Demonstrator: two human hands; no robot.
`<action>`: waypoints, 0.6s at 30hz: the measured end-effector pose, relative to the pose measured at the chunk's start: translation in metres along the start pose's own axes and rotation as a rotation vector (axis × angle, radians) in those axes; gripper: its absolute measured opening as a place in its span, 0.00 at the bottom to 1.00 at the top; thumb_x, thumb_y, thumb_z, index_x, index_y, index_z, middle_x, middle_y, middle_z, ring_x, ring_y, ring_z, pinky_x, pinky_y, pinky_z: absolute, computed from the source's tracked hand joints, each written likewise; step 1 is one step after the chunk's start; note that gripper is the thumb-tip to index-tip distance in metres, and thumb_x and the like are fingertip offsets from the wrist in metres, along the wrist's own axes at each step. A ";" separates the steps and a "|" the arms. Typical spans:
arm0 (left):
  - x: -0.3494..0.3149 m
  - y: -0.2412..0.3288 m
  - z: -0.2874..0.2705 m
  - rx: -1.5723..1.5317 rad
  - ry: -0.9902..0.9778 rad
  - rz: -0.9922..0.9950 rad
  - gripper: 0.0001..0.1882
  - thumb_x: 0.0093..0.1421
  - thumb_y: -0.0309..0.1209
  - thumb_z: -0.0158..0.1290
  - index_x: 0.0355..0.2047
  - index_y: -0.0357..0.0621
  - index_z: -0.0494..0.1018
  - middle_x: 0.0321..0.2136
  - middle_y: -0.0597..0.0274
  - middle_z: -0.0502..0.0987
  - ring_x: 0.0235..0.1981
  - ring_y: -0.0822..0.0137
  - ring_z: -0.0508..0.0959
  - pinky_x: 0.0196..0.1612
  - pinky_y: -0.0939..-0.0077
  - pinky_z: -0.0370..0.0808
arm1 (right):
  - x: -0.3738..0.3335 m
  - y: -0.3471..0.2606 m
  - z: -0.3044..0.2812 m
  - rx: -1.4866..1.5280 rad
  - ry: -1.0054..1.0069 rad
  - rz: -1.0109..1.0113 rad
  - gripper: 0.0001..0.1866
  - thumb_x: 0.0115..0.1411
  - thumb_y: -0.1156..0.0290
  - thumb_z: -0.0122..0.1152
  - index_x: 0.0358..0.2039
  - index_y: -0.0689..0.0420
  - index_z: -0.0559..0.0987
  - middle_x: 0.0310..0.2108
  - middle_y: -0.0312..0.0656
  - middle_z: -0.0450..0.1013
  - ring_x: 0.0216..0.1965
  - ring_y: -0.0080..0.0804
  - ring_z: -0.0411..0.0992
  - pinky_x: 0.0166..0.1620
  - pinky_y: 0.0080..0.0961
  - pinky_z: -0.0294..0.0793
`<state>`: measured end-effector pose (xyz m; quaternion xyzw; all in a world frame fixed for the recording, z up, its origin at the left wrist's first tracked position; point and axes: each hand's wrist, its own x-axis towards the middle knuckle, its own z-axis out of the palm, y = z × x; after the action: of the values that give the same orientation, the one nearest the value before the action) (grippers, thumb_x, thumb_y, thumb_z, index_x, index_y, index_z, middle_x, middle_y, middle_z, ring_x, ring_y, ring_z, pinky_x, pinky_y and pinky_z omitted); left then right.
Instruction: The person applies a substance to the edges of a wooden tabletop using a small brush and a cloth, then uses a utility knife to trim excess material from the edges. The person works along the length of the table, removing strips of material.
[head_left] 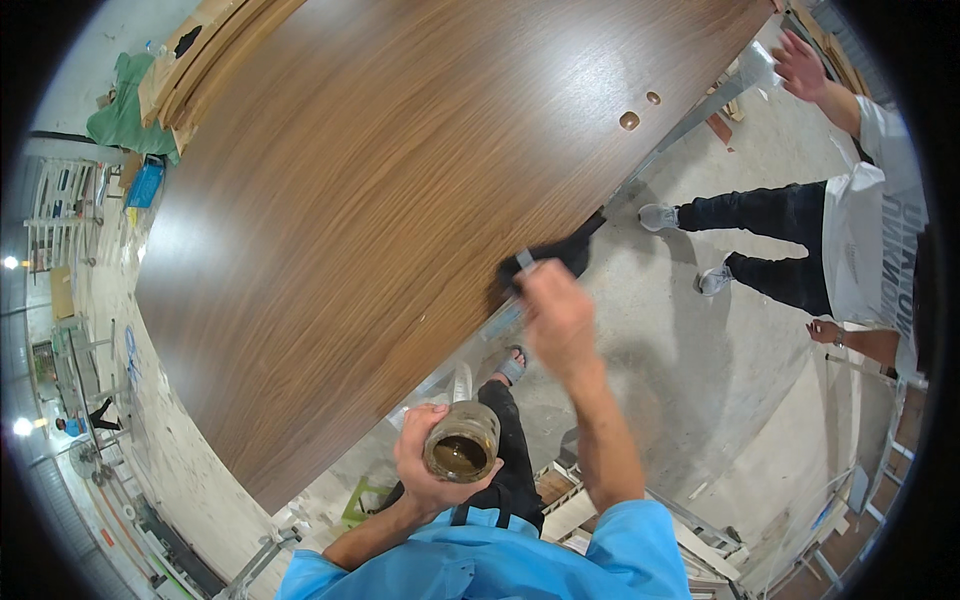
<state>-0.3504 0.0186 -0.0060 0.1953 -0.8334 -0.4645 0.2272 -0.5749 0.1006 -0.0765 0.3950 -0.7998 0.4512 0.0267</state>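
Note:
My left hand (424, 458) is wrapped round a glass jar (487, 428), tilted so its mouth shows brown liquid inside. My right hand (560, 308), smeared by motion, is closed on what looks like a small brush (525, 261) with a pale metal band; its tip is hard to make out. It is over the near right edge of a large brown wood-grain panel (340, 230), beside a black cloth-like thing (566, 252) at that edge. Two small rounded cut-outs (628, 121) show in the panel toward its far right.
On the right stands another person (790, 250), one hand raised near the panel's far right end. Wooden boards (205, 65) and a green cloth (130, 100) are at the far left. A green stool-like frame (364, 500) and wood scraps (575, 510) lie near my legs.

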 end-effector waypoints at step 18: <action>-0.008 0.030 -0.017 -0.081 0.021 0.043 0.44 0.35 0.39 0.78 0.50 0.38 0.67 0.38 0.51 0.76 0.37 0.53 0.78 0.42 0.59 0.76 | 0.066 0.068 -0.034 -0.354 0.378 0.202 0.09 0.54 0.78 0.63 0.37 0.60 0.78 0.34 0.48 0.73 0.36 0.52 0.74 0.38 0.40 0.72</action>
<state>-0.3380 0.0260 0.0256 0.1728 -0.8154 -0.4907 0.2537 -0.6761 0.1050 -0.0774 0.2111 -0.8824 0.3706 0.1987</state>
